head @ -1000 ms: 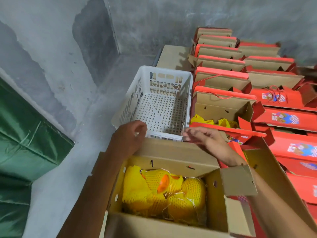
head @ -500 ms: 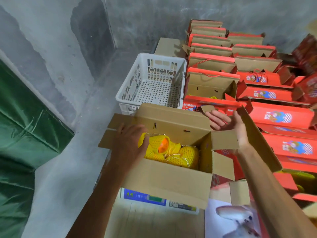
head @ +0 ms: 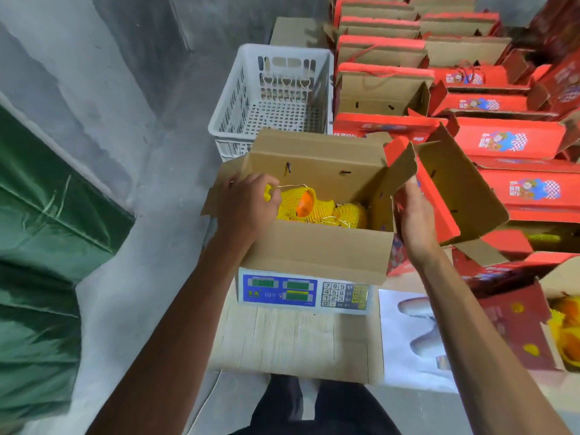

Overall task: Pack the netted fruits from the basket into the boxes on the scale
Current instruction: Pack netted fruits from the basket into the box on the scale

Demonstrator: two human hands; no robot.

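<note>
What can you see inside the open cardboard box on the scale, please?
Inside the cardboard box lie fruits in yellow netting, one showing orange. The left hand covers the left end, and the near wall hides the bottom, so the count is unclear.

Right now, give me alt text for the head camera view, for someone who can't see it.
An open cardboard box holding yellow netted fruits sits on a scale, with the left hand over its left edge and the right hand at its right side. Behind it stand a white basket, which looks empty, and rows of red boxes.
</note>
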